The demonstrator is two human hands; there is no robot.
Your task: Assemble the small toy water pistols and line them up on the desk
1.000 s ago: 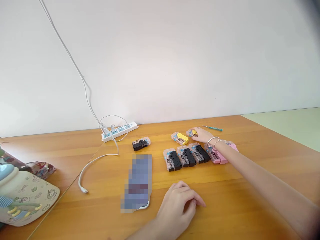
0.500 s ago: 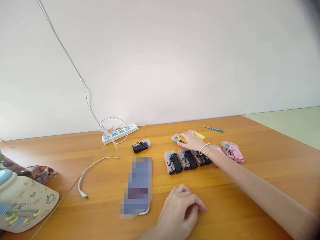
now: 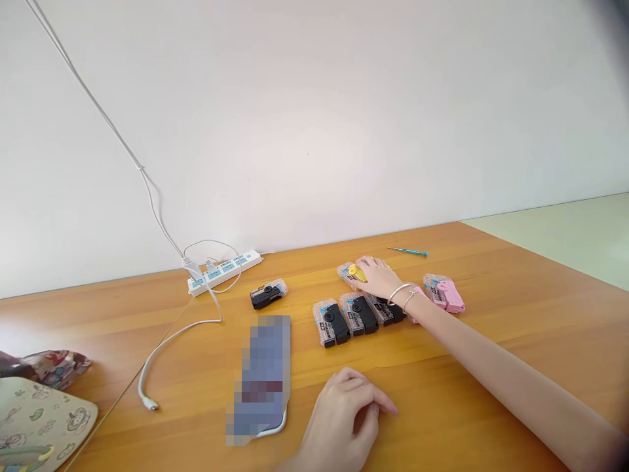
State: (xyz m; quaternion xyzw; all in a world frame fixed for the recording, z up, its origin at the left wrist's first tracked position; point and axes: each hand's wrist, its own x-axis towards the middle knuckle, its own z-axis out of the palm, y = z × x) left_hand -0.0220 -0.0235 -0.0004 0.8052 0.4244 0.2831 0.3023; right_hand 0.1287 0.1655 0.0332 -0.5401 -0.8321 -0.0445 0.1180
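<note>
My right hand (image 3: 376,278) lies over a clear plastic pack with a yellow device (image 3: 354,274), and the fingers curve down on it. They touch the pack, but I cannot tell if they really grip it. Just behind this hand is a thin teal screwdriver (image 3: 407,252). Just in front of it stand three clear packs with black devices (image 3: 358,314), and right of the wrist is a clear pack with a pink device (image 3: 445,295). My left hand (image 3: 344,419) rests half curled on the orange wooden table (image 3: 491,367), holding nothing. Left of it lies a flat pixelated object (image 3: 258,380). Farther left are a clear pack with a black device (image 3: 268,294) and a white power strip (image 3: 223,272) with a white cable (image 3: 181,328).
</note>
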